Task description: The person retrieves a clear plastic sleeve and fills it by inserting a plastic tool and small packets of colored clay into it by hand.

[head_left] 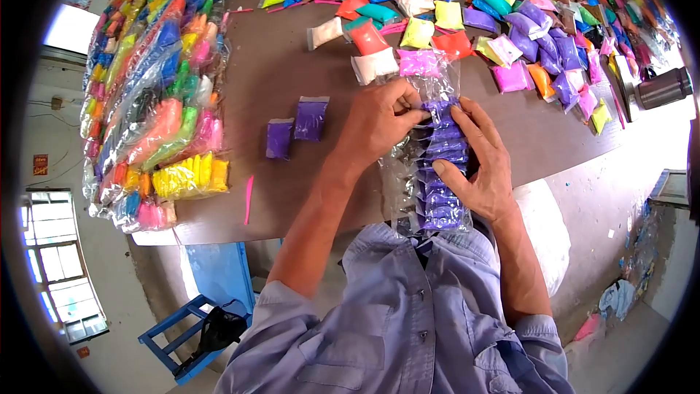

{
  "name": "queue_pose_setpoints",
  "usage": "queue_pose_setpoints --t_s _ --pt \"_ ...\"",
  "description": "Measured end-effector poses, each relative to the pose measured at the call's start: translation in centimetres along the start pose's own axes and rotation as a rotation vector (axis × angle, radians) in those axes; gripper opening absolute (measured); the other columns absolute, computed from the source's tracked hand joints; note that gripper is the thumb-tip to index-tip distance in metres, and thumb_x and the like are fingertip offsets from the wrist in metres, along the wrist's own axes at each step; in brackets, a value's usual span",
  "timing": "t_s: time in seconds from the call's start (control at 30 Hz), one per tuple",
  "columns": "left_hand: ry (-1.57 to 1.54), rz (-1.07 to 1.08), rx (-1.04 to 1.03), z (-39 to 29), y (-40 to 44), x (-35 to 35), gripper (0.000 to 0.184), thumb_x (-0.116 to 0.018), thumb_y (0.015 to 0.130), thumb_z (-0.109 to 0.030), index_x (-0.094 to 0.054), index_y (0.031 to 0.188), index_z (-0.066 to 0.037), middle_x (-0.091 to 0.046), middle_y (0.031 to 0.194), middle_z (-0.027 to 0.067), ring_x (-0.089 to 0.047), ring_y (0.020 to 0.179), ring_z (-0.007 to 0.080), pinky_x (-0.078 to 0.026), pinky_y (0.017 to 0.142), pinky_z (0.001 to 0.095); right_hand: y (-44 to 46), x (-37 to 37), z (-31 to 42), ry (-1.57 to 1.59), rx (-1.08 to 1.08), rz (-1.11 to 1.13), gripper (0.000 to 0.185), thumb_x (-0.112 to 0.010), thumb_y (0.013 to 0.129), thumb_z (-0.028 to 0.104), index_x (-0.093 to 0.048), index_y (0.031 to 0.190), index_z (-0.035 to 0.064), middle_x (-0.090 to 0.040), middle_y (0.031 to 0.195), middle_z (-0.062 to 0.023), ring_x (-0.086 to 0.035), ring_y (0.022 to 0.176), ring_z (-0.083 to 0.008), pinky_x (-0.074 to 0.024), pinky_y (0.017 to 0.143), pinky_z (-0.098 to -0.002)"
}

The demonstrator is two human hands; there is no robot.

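A long clear plastic bag (401, 190) lies at the table's front edge, close to my shirt. Inside it, a row of purple packets (440, 147) stacks one against the other. At its far end is a pink packet (419, 63); whether it lies in the bag or under it, I cannot tell. My left hand (386, 120) pinches at the upper left edge of the row, fingers bent. My right hand (483, 164) grips the row from the right, thumb and fingers apart on it. Two loose purple packets (311, 118) lie left of my left hand.
Filled clear bags of coloured packets (160, 102) pile up along the table's left side. Loose packets in many colours (525, 36) spread over the back and right. A pink strip (249, 199) lies at front left. A metal cylinder (665, 87) stands at the right edge.
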State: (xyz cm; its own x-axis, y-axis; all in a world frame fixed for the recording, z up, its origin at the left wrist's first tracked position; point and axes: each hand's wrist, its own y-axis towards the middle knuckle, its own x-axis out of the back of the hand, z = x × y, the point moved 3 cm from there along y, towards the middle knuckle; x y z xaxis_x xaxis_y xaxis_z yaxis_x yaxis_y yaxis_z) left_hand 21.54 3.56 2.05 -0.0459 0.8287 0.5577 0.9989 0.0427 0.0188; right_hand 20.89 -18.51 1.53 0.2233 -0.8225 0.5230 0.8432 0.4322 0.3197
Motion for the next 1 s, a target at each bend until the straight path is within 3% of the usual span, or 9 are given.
queue_pose_setpoints --t_s 0.17,0.27,0.37,0.57,0.7,0.77,0.83,0.9,1.0 --pt "-0.039 -0.117 -0.137 -0.3 -0.7 0.6 0.024 -0.082 0.087 -0.004 -0.074 0.109 -0.003 -0.078 0.090 0.0111 -0.074 0.080 0.0139 -0.057 0.071 0.0321 0.0 0.0 0.3 0.006 -0.008 -0.011 0.075 -0.086 0.079 0.026 -0.064 0.147 0.0022 -0.057 0.156 -0.0228 -0.058 0.141 -0.0400 -0.0486 0.116 -0.0456" --pt "-0.051 -0.046 -0.167 -0.6 0.0 0.1 0.023 -0.078 0.090 -0.002 -0.072 0.112 -0.002 -0.077 0.089 0.0106 -0.075 0.082 0.0150 -0.058 0.073 0.0325 -0.1 0.0 0.3 0.029 -0.011 -0.007 0.076 -0.086 0.079 0.026 -0.063 0.148 0.0027 -0.053 0.159 -0.0230 -0.058 0.142 -0.0398 -0.0484 0.116 -0.0457" --pt "-0.104 0.055 -0.037 -0.1 0.7 -0.4 0.025 -0.072 0.092 -0.001 -0.071 0.117 0.000 -0.076 0.090 0.0086 -0.073 0.084 0.0138 -0.058 0.075 0.0318 0.0 0.1 0.3 0.044 -0.023 -0.023 0.077 -0.085 0.080 0.028 -0.062 0.149 0.0032 -0.050 0.162 -0.0223 -0.056 0.143 -0.0403 -0.0473 0.117 -0.0464" --pt "-0.058 0.057 -0.160 -0.2 0.6 0.0 0.032 -0.065 0.093 0.002 -0.071 0.124 -0.002 -0.073 0.094 0.0046 -0.067 0.084 0.0096 -0.056 0.073 0.0295 0.0 0.1 0.3 -0.083 0.004 0.019 0.080 -0.083 0.082 0.034 -0.059 0.152 0.0040 -0.050 0.163 -0.0205 -0.051 0.147 -0.0411 -0.0440 0.120 -0.0484" --pt "-0.035 0.055 -0.086 -0.9 -0.8 1.2 0.032 -0.069 0.095 -0.002 -0.072 0.127 -0.004 -0.075 0.097 0.0072 -0.070 0.084 0.0116 -0.057 0.074 0.0303 -0.1 -0.1 0.1 -0.098 0.029 0.010 0.079 -0.082 0.083 0.035 -0.060 0.152 0.0036 -0.051 0.162 -0.0207 -0.051 0.146 -0.0416 -0.0441 0.120 -0.0489" --pt "-0.054 -0.148 -0.075 -0.5 -1.8 2.8 0.031 -0.074 0.096 -0.010 -0.074 0.127 -0.006 -0.077 0.101 0.0103 -0.073 0.085 0.0137 -0.058 0.074 0.0308 -0.1 0.0 0.3 -0.092 0.022 0.008 0.078 -0.082 0.083 0.035 -0.060 0.151 0.0037 -0.052 0.162 -0.0205 -0.052 0.146 -0.0415 -0.0443 0.120 -0.0489" --pt "0.192 -0.295 -0.026 0.1 -2.7 5.6 0.026 -0.073 0.098 -0.017 -0.074 0.121 -0.005 -0.077 0.112 0.0181 -0.078 0.092 0.0322 -0.062 0.079 0.0407 -0.1 0.1 0.3 -0.087 0.011 0.000 0.078 -0.082 0.083 0.035 -0.060 0.151 0.0038 -0.052 0.161 -0.0202 -0.052 0.145 -0.0415 -0.0446 0.119 -0.0489" --pt "0.412 -0.375 0.043 3.6 -3.4 8.9 0.030 -0.077 0.095 -0.021 -0.074 0.121 -0.005 -0.078 0.113 0.0190 -0.078 0.096 0.0353 -0.062 0.082 0.0433 -0.1 0.2 0.4 -0.090 0.032 -0.002 0.077 -0.082 0.083 0.035 -0.061 0.150 0.0041 -0.052 0.161 -0.0195 -0.053 0.144 -0.0415 -0.0449 0.119 -0.0490" --pt "0.687 -0.312 0.147 4.6 -4.8 11.8 0.037 -0.081 0.091 -0.024 -0.074 0.122 -0.005 -0.078 0.112 0.0192 -0.077 0.097 0.0373 -0.061 0.083 0.0443 -0.2 0.1 0.3 -0.087 0.027 -0.008 0.076 -0.082 0.082 0.034 -0.061 0.150 0.0043 -0.053 0.161 -0.0190 -0.054 0.144 -0.0412 -0.0450 0.119 -0.0489"
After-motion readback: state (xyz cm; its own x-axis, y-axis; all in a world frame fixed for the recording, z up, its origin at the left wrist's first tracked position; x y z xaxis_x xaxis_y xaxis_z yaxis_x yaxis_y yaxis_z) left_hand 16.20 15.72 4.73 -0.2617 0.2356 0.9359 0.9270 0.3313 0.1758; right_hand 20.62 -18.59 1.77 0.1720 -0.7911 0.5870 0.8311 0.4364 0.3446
